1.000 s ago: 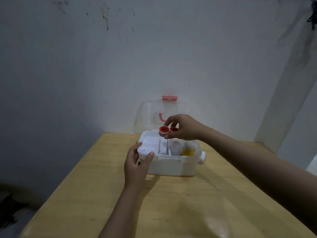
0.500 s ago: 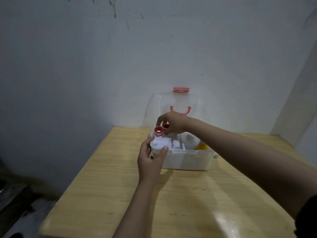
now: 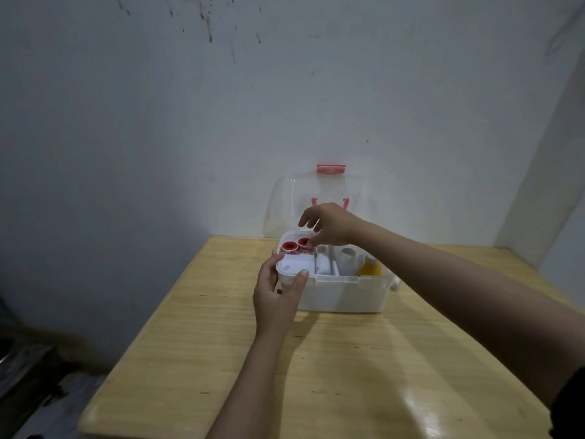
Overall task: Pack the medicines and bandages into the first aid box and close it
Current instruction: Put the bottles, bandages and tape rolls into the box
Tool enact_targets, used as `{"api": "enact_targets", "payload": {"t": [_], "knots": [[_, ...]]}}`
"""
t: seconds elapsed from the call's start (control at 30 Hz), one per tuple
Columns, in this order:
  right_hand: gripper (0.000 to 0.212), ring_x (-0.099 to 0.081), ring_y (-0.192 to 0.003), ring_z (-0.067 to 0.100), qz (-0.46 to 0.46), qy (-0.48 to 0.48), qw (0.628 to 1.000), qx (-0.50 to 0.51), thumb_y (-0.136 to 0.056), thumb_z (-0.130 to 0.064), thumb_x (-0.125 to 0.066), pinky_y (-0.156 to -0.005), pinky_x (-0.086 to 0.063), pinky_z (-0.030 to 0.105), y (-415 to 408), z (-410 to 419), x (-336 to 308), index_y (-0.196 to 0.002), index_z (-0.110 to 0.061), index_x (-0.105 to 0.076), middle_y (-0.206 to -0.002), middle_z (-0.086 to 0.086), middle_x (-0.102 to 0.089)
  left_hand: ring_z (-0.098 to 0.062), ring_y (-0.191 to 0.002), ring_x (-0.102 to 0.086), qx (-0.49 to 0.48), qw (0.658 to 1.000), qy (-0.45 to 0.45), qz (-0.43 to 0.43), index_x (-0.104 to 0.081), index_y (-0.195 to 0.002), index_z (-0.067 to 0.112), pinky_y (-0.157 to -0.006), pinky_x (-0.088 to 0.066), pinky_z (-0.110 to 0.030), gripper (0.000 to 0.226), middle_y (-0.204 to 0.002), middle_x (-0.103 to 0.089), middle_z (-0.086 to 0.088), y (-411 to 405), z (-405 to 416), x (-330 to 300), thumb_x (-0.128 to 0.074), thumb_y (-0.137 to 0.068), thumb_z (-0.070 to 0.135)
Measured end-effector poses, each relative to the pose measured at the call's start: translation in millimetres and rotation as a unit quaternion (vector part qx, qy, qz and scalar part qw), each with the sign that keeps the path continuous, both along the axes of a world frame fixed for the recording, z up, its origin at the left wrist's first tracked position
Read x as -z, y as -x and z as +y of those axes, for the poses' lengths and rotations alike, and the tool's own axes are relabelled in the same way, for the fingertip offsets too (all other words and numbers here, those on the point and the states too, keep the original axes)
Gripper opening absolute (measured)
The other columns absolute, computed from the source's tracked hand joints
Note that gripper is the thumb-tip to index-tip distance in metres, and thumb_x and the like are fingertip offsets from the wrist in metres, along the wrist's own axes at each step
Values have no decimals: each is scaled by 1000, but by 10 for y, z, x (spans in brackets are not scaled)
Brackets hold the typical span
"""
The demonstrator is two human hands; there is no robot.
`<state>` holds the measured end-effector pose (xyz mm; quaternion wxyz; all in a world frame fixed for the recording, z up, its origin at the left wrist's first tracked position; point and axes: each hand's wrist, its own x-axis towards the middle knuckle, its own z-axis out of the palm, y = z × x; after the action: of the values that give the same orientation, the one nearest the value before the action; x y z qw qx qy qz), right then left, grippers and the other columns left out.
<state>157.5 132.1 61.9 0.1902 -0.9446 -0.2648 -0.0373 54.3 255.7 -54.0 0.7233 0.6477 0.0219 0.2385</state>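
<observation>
The white first aid box (image 3: 345, 294) stands open on the wooden table (image 3: 332, 359). Its clear lid (image 3: 285, 201) with a red latch (image 3: 330, 169) leans back against the wall. A white divided tray (image 3: 296, 267) sits in the box's left part. Two red-capped tape rolls (image 3: 289, 247) stand in the tray's far-left compartment. My left hand (image 3: 277, 293) grips the tray's near-left corner. My right hand (image 3: 329, 224) hovers just above the right roll, fingers spread, fingertips at it. White bandage rolls (image 3: 346, 259) and a yellow bottle (image 3: 369, 268) lie in the box's right part.
The grey wall stands right behind the box, with a corner post at far right. The table's left edge drops to a dark floor with clutter (image 3: 28, 372) at lower left.
My right hand lowered the two red-capped rolls into the tray's far-left compartment and let them go; its fingers are now spread above them. The left hand stays on the tray.
</observation>
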Motion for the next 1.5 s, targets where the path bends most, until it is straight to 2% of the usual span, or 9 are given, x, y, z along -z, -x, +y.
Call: {"api": "enact_targets", "payload": {"t": [0.27, 0.37, 0.47, 0.57, 0.67, 0.83, 1.17, 1.27, 1.5], "knots": [[21, -61, -75, 12, -85, -177, 970, 143, -79, -19, -73, -72, -50, 26, 87, -942, 29, -97, -10, -69, -88, 1, -67, -5, -111, -60, -13, 1000, -2, -1, -59, -118, 27, -85, -54, -29, 46, -111, -58, 27, -6, -23, 11, -76, -77, 18], [18, -63, -76, 16, -68, -197, 954, 215, -78, -19, -72, -76, -53, 32, 97, -1335, 278, -94, -11, -69, -89, 7, -71, -2, -109, -59, -20, 1000, -6, 5, -59, -118, 28, -89, -54, -34, 46, -111, -58, 28, -9, -36, 11, -76, -77, 19], [22, -63, -81, 20, -5, -173, 951, 255, -77, -19, -72, -76, -49, 28, 119, -1577, 538, -99, -14, -69, -93, 10, -71, -3, -109, -59, -23, 1000, -2, 8, -58, -118, 29, -90, -54, -36, 46, -113, -57, 26, -13, -40, 14, -75, -77, 18], [37, -63, -94, 21, 82, -110, 962, 237, -76, -22, -73, -79, -43, 25, 155, -1657, 775, -111, -17, -66, -106, 11, -68, -4, -109, -59, -22, 1000, -6, 4, -57, -117, 32, -88, -55, -34, 44, -113, -57, 25, -2, -49, 1, -74, -78, 18], [41, -61, -93, 19, 121, -113, 960, 228, -76, -28, -72, -78, -42, 25, 196, -1649, 941, -115, -18, -65, -108, 7, -67, -5, -108, -61, -19, 1000, -7, 2, -56, -110, 40, -85, -56, -32, 42, -112, -60, 21, 10, -52, -14, -74, -79, 18], [37, -59, -85, 18, 108, -185, 951, 223, -63, -24, -83, -63, -43, 23, 247, -1661, 965, -93, -13, -65, -95, 4, -64, -2, -104, -62, -23, 1000, -14, 7, -56, -106, 44, -89, -55, -38, 41, -111, -61, 21, 8, -58, -24, -74, -78, 20], [37, -61, -67, 15, -23, -258, 945, 202, -59, -14, -87, -63, -46, 25, 507, -1683, 291, -91, -11, -68, -90, 5, -69, -2, -102, -62, -11, 1000, -5, 0, -56, -106, 44, -76, -55, -23, 41, -111, -61, 19, 21, -52, -19, -74, -79, 19], [29, -64, -71, 16, -38, -280, 945, 164, -62, -15, -86, -67, -52, 29, 636, -1438, -46, -83, -11, -67, -90, 3, -69, -7, -106, -62, -2, 1000, -6, -1, -56, -107, 46, -81, -56, -29, 43, -118, -62, 13, 13, -22, 5, -75, -78, 21], [23, -66, -80, 17, -19, -209, 975, 77, -65, -20, -84, -69, -57, 30, 699, -511, -301, -79, -13, -67, -86, 2, -69, -10, -111, -61, 23, 1000, -18, 5, -53, -115, 38, -87, -55, -31, 49, -120, -61, 11, 5, 53, -28, -78, -75, 23]]}}
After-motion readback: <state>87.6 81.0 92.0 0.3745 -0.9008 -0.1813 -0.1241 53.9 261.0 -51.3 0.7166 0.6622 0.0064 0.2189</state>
